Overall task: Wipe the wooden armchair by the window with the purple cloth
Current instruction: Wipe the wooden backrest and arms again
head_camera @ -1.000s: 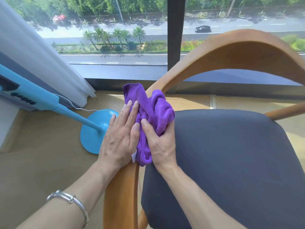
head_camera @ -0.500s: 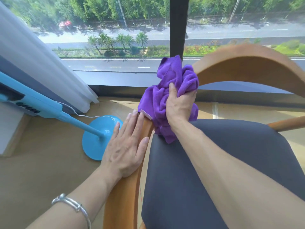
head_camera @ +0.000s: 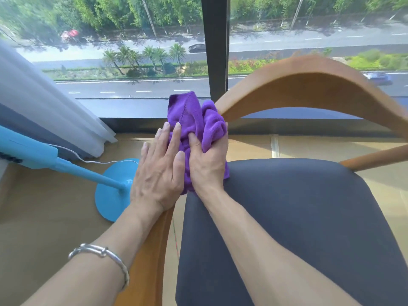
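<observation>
The wooden armchair point(head_camera: 309, 85) stands at the window, its curved rail arching over a dark grey seat cushion point(head_camera: 298, 217). A bunched purple cloth point(head_camera: 198, 120) sits on the left part of the rail. My right hand point(head_camera: 207, 166) is closed around the cloth and presses it on the wood. My left hand point(head_camera: 159, 173) lies flat on the left armrest right beside it, fingers spread, fingertips touching the cloth. A silver bracelet point(head_camera: 103, 255) is on my left wrist.
A blue floor fan lies tilted to the left, with its round base point(head_camera: 110, 191) on the floor close to the chair and its pole point(head_camera: 84, 171) and white cord. A white curtain point(head_camera: 44, 107) hangs at left. The window frame post point(head_camera: 215, 51) stands behind the chair.
My right hand has slid the cloth back down the rail toward me, from the upper curve to just beside my left hand. My left hand has stayed on the armrest.
</observation>
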